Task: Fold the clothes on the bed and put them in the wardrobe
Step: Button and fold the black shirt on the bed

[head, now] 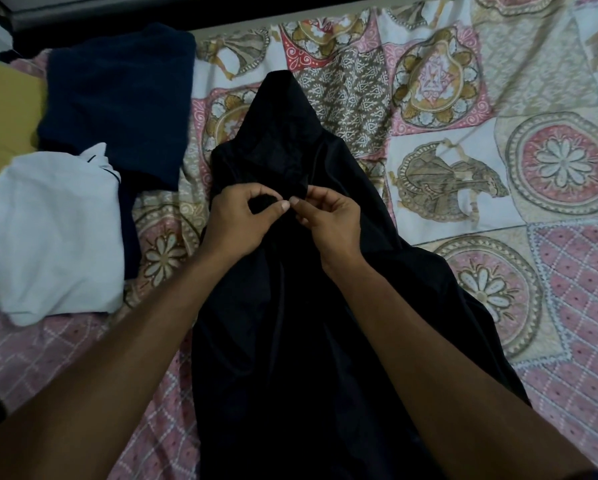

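Two bare forearms are seen reaching in from the bottom edge, stretched over a black garment [290, 341] that is spread lengthwise on the bed [498, 188]. The garment is laid from the near edge up to the middle of the view, where it narrows to a rumpled, pointed end directed at the far side of the bed; what kind of garment it is cannot be told. The left hand [237, 220] is held over the garment's upper part with its fingers curled, and a small bunch of the black cloth is pinched between its thumb and forefinger. The right hand [328, 220] is set just beside it, fingers likewise curled, and the same fold of cloth is gripped at its fingertips, so that the two thumbs are brought almost into contact. The bed is covered with a printed spread of pink, white and beige patches with flower medallions, and creases are visible in it to the right. To the left of the black garment, a navy garment [117, 98] is laid flat, and a crumpled white garment [48, 230] is heaped on its near corner. A yellow cloth [3, 105] is glimpsed at the left edge, beside the navy piece. A dark frame [152, 8] is seen along the far side of the bed.
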`<state>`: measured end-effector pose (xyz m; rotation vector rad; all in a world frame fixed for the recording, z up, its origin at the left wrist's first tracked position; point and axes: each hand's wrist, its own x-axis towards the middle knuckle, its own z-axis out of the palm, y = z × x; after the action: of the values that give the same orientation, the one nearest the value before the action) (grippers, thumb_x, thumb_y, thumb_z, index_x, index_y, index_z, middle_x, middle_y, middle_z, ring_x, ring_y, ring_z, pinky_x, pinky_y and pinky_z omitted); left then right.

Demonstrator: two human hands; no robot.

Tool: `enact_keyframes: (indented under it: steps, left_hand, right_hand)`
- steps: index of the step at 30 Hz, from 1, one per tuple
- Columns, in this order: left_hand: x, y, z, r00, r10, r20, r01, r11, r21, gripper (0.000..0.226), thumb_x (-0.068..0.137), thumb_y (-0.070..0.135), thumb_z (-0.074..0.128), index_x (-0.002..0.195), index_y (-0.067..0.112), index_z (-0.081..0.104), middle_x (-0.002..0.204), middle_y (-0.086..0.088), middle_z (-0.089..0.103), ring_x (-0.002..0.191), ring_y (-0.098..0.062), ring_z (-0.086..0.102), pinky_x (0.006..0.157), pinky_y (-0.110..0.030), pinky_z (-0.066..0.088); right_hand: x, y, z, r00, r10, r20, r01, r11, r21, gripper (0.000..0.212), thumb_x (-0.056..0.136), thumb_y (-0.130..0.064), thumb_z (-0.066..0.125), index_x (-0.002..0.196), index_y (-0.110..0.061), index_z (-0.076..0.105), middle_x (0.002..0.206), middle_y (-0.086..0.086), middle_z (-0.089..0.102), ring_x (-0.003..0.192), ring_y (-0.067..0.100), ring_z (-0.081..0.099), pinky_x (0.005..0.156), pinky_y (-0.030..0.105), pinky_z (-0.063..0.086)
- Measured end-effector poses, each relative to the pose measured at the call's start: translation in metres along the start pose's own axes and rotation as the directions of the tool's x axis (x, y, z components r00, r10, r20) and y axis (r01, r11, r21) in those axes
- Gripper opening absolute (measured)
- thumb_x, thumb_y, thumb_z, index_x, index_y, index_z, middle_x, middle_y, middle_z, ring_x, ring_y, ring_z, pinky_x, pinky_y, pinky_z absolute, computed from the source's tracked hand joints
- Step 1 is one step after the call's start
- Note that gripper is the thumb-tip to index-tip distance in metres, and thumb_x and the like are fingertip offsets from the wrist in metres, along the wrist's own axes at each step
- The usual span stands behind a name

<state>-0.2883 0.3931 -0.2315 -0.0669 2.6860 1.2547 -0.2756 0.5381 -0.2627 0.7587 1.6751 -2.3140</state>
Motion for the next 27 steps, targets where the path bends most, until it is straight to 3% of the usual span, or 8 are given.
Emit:
enact_keyframes:
  steps: [4,7,11,16,19,22,25,27]
  left_hand:
    - [-0.004,-0.006,-0.004,0.994,0.096,-0.045,-0.088,0.984,0.152,0.021,0.085,0.034,0.076,0.097,0.016,0.075,0.097,0.005,0.068,0.088,-0.005,0.061,0.071,-0.003,0.038]
    - [-0.007,-0.013,-0.009,0.991,0.124,-0.053,-0.108,0.965,0.238,0.025,0.082,0.033,0.079,0.094,0.011,0.074,0.097,0.000,0.065,0.084,-0.009,0.058,0.064,-0.010,0.036]
    - [-0.009,-0.022,-0.017,0.988,0.155,0.006,-0.151,0.950,0.272,0.023,0.085,0.028,0.077,0.084,0.006,0.073,0.093,-0.006,0.065,0.084,-0.020,0.063,0.071,-0.025,0.043]
    - [-0.001,-0.016,-0.024,0.994,0.067,0.089,-0.080,0.986,0.149,0.026,0.089,0.035,0.072,0.084,0.010,0.072,0.086,-0.003,0.066,0.078,-0.020,0.064,0.069,-0.037,0.049]
    - [0.004,-0.009,-0.026,0.990,0.025,0.135,-0.035,0.997,0.075,0.014,0.096,0.031,0.064,0.088,0.021,0.071,0.083,0.000,0.070,0.078,-0.018,0.067,0.072,-0.039,0.052]
    - [0.003,-0.004,-0.021,0.990,0.025,0.136,-0.035,0.997,0.069,0.016,0.099,0.028,0.058,0.089,0.023,0.068,0.079,0.002,0.068,0.071,-0.016,0.064,0.064,-0.034,0.049]
    - [-0.001,-0.004,-0.014,0.998,0.022,0.063,-0.029,0.993,0.116,0.019,0.099,0.030,0.058,0.092,0.017,0.071,0.076,0.005,0.067,0.060,-0.004,0.058,0.055,-0.021,0.043]
    - [-0.002,-0.003,-0.010,1.000,0.025,-0.003,-0.025,0.994,0.104,0.020,0.096,0.032,0.061,0.093,0.017,0.074,0.075,0.006,0.069,0.060,-0.003,0.059,0.054,-0.021,0.044]
  right_hand:
    - [0.002,0.000,0.001,1.000,-0.010,-0.016,0.010,0.999,-0.031,0.022,0.085,0.001,0.076,0.104,0.008,0.069,0.079,0.006,0.069,0.063,0.005,0.062,0.065,0.021,0.052]
    - [0.002,0.002,0.000,1.000,-0.025,-0.003,0.025,0.998,-0.057,0.023,0.085,0.001,0.076,0.105,0.008,0.069,0.077,0.005,0.068,0.062,0.004,0.062,0.065,0.020,0.052]
    - [0.001,0.002,0.001,1.000,-0.023,0.021,0.025,0.996,-0.090,0.021,0.085,0.000,0.077,0.103,0.006,0.070,0.082,0.006,0.071,0.066,0.005,0.064,0.066,0.020,0.053]
    - [0.001,0.001,0.003,0.999,-0.009,0.051,0.012,0.998,-0.063,0.026,0.082,-0.001,0.080,0.104,0.006,0.070,0.092,0.018,0.074,0.077,0.015,0.067,0.068,0.022,0.053]
    - [0.002,0.001,0.005,0.998,0.006,0.063,-0.002,0.998,-0.068,0.028,0.082,-0.003,0.080,0.107,0.005,0.070,0.097,0.022,0.074,0.080,0.017,0.068,0.069,0.022,0.053]
    - [0.004,0.001,0.005,0.996,0.038,0.083,-0.035,0.998,-0.042,0.027,0.082,-0.002,0.079,0.106,0.005,0.070,0.092,0.013,0.073,0.074,0.010,0.066,0.068,0.023,0.051]
    - [0.006,0.001,0.004,0.992,0.070,0.103,-0.072,0.997,0.009,0.027,0.082,0.000,0.078,0.108,0.005,0.069,0.094,0.011,0.072,0.077,0.011,0.066,0.070,0.024,0.051]
    - [0.007,-0.001,0.002,0.989,0.086,0.118,-0.091,0.995,0.034,0.023,0.083,0.002,0.077,0.105,0.002,0.069,0.091,0.008,0.073,0.077,0.012,0.067,0.071,0.025,0.052]
